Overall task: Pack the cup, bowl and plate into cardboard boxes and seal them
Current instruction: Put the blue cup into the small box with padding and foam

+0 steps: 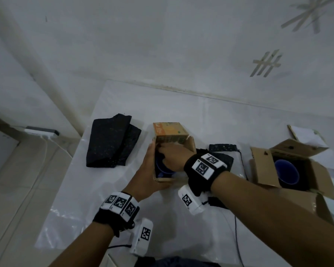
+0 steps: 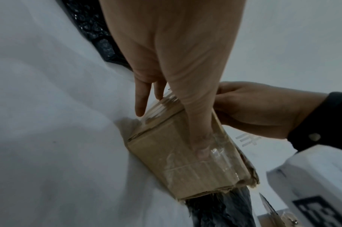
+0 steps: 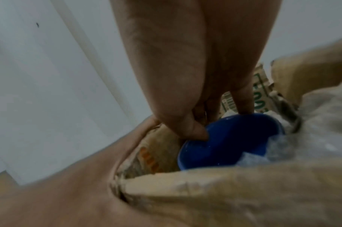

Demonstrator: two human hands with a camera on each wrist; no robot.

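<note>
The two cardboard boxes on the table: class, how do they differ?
The small box stands between both hands; the large box sits apart, untouched. The left hand steadies the small box while the right hand reaches inside; the large box's flaps lie spread wide. Both are open and hold blue dishware.

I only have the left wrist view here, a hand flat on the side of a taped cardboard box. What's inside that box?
Observer: A blue cup sits in the small box, seen in the right wrist view.
Operator: What's the other hand doing?
Observer: The right hand reaches into the box; its thumb and fingers pinch the cup's rim.
Operator: Any padding around it?
Observer: Something pale and crinkled lies at the cup's side, too blurred to name.
Operator: Is anything else packed yet?
Observer: In the head view a second open box to the right holds a blue bowl; its flaps are up.
</note>
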